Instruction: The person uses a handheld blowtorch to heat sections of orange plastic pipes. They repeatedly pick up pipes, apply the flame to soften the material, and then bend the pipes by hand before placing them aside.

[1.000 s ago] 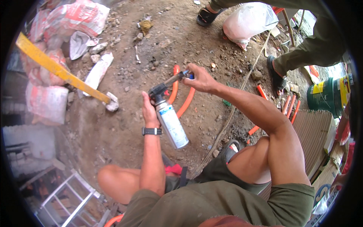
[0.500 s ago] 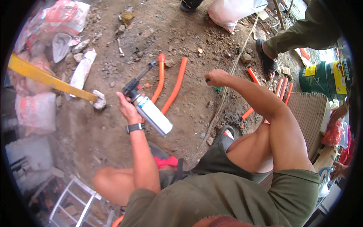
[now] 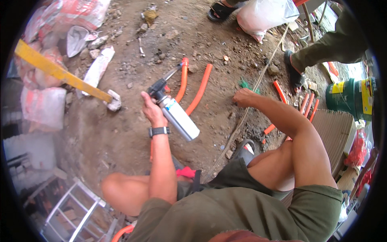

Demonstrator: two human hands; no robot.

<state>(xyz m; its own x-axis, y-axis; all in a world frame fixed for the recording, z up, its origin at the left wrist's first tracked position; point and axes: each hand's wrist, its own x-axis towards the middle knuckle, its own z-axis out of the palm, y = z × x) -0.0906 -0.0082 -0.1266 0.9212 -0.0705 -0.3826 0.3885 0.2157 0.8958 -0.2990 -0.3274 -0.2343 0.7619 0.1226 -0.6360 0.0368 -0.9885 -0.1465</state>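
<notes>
1. The gas torch [image 3: 180, 119] is held tilted above the dirt [image 3: 125, 141], near orange pipes [image 3: 200, 89].
2. The left hand [image 3: 154, 111] wraps around its black head [image 3: 157, 88], fingers mostly hidden.
3. The right hand [image 3: 244, 98], well apart, is curled in; whether it holds anything, I cannot tell.

From my end I can read no words clearly. I see only blue print [image 3: 172, 108] on the can [image 3: 182, 122], dark lettering on the yellow label [image 3: 367, 97] of the green bucket [image 3: 342, 101], and blurred red print on the sacks [image 3: 78, 15].
</notes>
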